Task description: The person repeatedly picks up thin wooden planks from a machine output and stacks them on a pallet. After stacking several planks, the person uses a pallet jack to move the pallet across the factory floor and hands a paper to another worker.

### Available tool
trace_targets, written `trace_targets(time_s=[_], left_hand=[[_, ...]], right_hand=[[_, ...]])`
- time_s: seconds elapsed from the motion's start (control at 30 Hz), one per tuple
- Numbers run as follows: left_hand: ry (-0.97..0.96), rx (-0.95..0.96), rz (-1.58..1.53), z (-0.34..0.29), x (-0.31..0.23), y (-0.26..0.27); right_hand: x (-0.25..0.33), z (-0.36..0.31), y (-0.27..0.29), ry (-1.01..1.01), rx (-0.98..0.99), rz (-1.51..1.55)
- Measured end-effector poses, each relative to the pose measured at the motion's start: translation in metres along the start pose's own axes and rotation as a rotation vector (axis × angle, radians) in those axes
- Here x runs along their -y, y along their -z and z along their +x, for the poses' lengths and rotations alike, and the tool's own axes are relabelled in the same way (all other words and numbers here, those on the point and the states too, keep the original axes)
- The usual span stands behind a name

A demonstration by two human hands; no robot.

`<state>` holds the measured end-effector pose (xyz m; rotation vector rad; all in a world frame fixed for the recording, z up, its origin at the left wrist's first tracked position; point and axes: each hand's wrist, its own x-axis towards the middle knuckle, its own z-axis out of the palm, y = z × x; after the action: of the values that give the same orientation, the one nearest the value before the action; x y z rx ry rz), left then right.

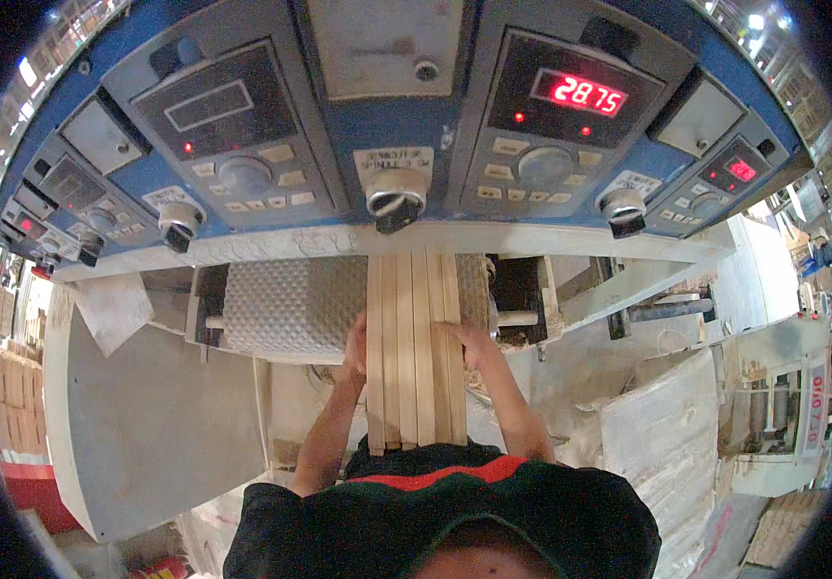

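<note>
Several long pale wooden strips [416,352] lie side by side in front of me, running from near my body to beneath the machine's front edge. Their far part rests over a dimpled conveyor belt [290,299]. My left hand [356,347] presses against the left side of the strips, its fingers partly hidden by the wood. On the opposite side, my right hand [469,343] grips the outer strip, with a finger laid across its top. Between them, the two hands hold the bundle together. The strips' far ends are hidden under the machine.
Above the belt spans a blue machine panel [339,183] with knobs, buttons and a lit red display [589,94]. A grey metal panel [155,415] stands at left. Plastic-wrapped stacks [662,425] are at right, near another machine [777,415]. Stacked wood [11,396] sits far left.
</note>
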<state>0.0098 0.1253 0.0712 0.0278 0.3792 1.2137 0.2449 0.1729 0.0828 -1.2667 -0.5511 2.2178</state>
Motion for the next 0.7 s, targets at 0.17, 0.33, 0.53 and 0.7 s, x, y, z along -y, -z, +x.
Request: trace_targets(time_s=[0.17,0.33,0.53,0.7], left_hand=[[0.054,-0.069,-0.015,-0.002,0.003,0.000],[0.079,0.017,-0.122,-0.012,0.014,0.010],[0.082,0.093,-0.197,-0.023,0.014,0.017],[0.041,0.045,-0.192,-0.036,0.027,0.016]], right_hand=[[-0.002,0.006,0.008,0.033,-0.110,0.266],[-0.024,0.003,0.022,0.083,-0.032,0.372],[-0.033,0.003,0.014,0.031,-0.135,0.223],[-0.053,-0.006,0.023,0.036,-0.001,0.188]])
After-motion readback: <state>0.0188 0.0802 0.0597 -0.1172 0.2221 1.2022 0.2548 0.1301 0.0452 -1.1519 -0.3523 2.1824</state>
